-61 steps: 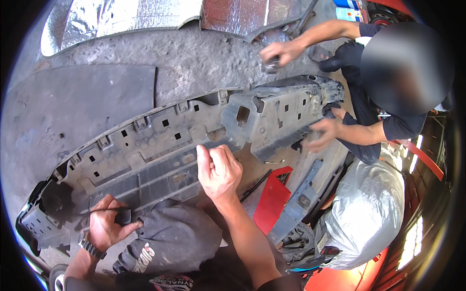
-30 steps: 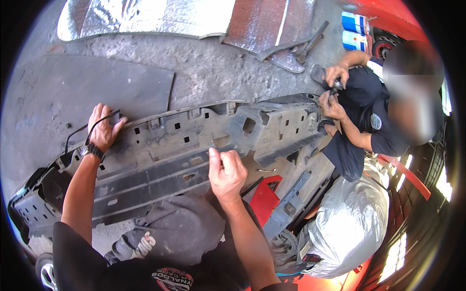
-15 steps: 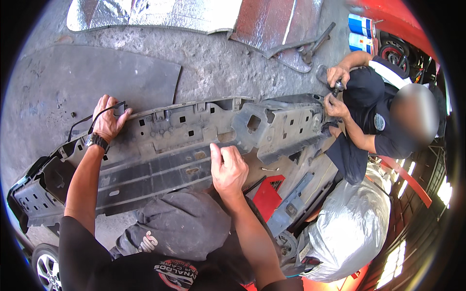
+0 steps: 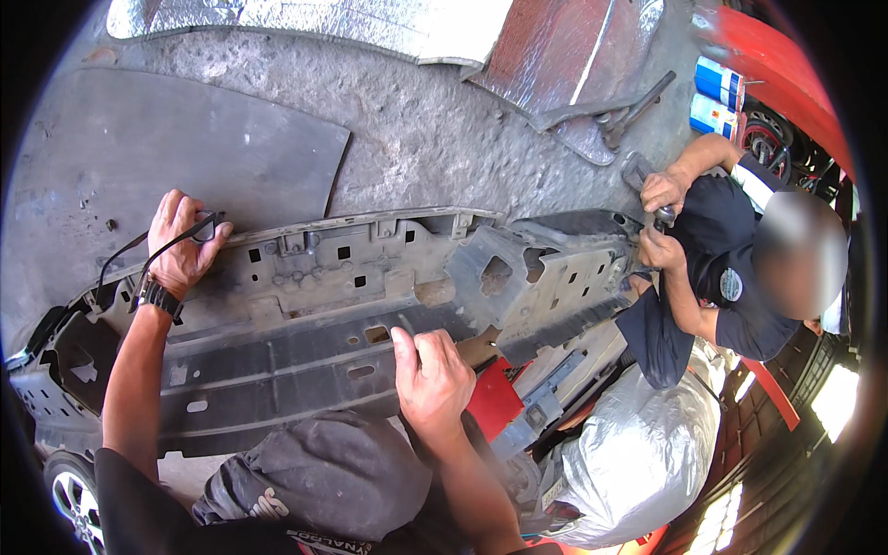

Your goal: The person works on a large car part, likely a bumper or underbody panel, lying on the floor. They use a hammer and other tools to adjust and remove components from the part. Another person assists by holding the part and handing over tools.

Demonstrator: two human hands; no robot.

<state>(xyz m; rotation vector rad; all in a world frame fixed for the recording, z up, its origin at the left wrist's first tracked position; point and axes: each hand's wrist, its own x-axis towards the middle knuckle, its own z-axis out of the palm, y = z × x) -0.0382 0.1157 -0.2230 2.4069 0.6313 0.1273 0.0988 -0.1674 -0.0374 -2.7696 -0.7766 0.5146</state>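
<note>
My left hand (image 4: 181,245) rests at the far edge of a long grey bumper (image 4: 305,324), its fingers bent around dark-framed glasses (image 4: 178,239). The long arms of the glasses reach out toward the left, over the bumper's rim. Above my lap, near the bumper's near edge, my right hand (image 4: 433,381) is curled closed with the thumb up; nothing shows in it. The bumper lies with its hollow, slotted side up, black along its near part. At its right end a co-worker's two hands (image 4: 662,217) hold a small metal tool that I cannot make out clearly.
A dark flat mat (image 4: 203,139) lies beyond the bumper on rough concrete. Silvery sheeting (image 4: 370,28) spreads at the back. Blue-and-white cans (image 4: 718,83) stand back right, beside a red panel. Silver plastic wrapping (image 4: 643,444) bulges at the near right; a wheel (image 4: 74,499) is near left.
The view has turned slightly, so the bumper and my left hand sit further left in the picture and the co-worker further right. My left hand keeps the glasses; my right hand stays closed.
</note>
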